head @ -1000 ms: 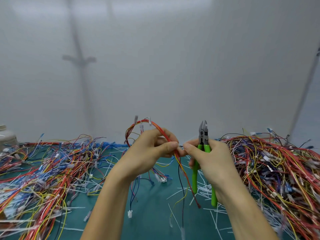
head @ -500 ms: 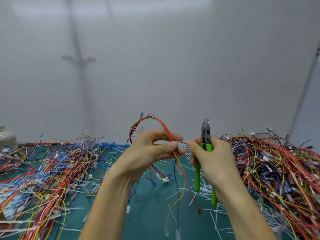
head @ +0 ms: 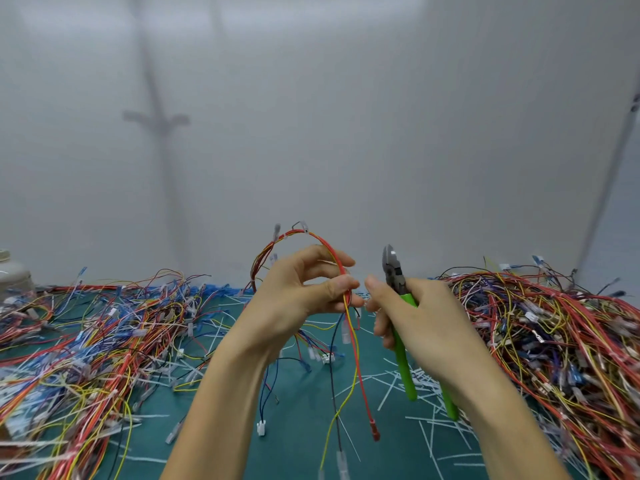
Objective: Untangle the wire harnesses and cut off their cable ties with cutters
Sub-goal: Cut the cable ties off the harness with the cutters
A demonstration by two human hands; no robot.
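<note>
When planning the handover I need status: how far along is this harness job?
Done: cut tie scraps litter the mat. In hand: the left hand pinches one wire harness, the right hand grips green cutters, not yet cutting. Left: large tangled piles on both sides; which are finished, I cannot tell.

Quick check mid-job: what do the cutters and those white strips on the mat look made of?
Cutters: the head looks like dull grey steel with a faint sheen; the handles look sleeved in matte bright-green plastic or rubber. White strips: thin, straight, stiff-looking and pale, probably nylon cable-tie offcuts. Mat: flat matte teal, possibly rubber or vinyl.
</note>
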